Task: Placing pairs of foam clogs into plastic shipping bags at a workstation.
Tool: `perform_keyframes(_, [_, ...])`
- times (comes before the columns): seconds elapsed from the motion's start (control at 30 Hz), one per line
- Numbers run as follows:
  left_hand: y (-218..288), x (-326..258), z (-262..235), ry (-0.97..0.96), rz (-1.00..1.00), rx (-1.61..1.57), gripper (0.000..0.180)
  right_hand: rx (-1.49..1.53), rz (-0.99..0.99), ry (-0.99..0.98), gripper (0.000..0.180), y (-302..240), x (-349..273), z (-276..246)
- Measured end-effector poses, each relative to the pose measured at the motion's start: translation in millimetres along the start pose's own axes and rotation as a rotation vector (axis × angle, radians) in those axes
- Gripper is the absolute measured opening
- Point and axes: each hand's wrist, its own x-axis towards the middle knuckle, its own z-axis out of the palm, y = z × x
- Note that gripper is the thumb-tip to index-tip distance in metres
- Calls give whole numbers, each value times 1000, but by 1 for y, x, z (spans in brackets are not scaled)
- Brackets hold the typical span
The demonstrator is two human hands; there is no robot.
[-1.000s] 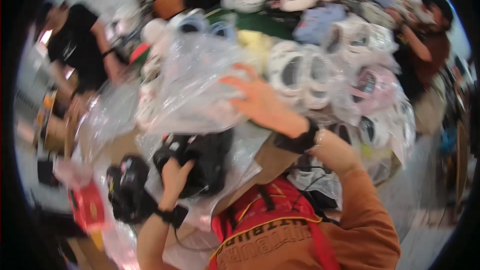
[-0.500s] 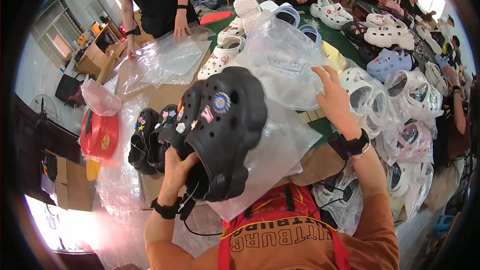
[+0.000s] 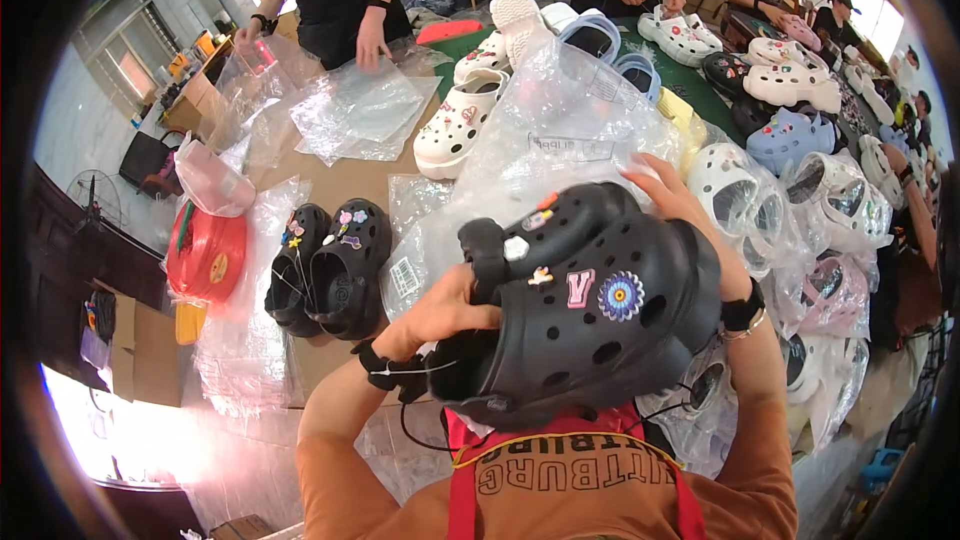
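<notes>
A pair of black clogs (image 3: 610, 350) with colourful charms lies tilted across the front of my chest, toes to the right. My left hand (image 3: 450, 308) grips the pair at the heel end, and a thin white tie hangs near that wrist. Beyond the clogs, a clear plastic bag (image 3: 560, 140) spreads over the table. My right hand (image 3: 685, 202) holds the bag's edge beside the toe end; the clogs partly hide this hand. Another pair of black clogs with charms (image 3: 347, 265) rests to the left on brown cardboard (image 3: 340, 195).
White clogs (image 3: 455, 130) stand at the far middle. Bagged clogs (image 3: 840, 190) are piled on the right. A red roll of plastic (image 3: 208, 250) sits at left. Across the table, a person's hand (image 3: 373, 45) rests on flat clear bags (image 3: 365, 110).
The held clogs have moved right and turned so their toes point right, toward the bag. My right hand has come lower beside them. The person opposite has lifted a clear bag.
</notes>
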Motion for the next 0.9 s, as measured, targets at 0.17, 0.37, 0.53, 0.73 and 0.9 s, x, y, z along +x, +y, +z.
perform_keyframes(0.17, [-14,14,-21,183,53,242,39,-35,-124,14,63,5,-7,-3])
perform_keyframes(0.37, [-17,17,-17,387,141,306,43,-163,-112,-54,59,-7,-8,6])
perform_keyframes(0.53, [-38,23,-11,566,158,393,42,-538,-107,19,61,-24,-13,34])
perform_keyframes(0.73, [-46,28,3,681,155,575,40,-358,-204,-9,61,-43,-34,81])
perform_keyframes(0.9, [-46,29,14,592,-9,854,39,-94,-68,-189,71,-40,-45,91])
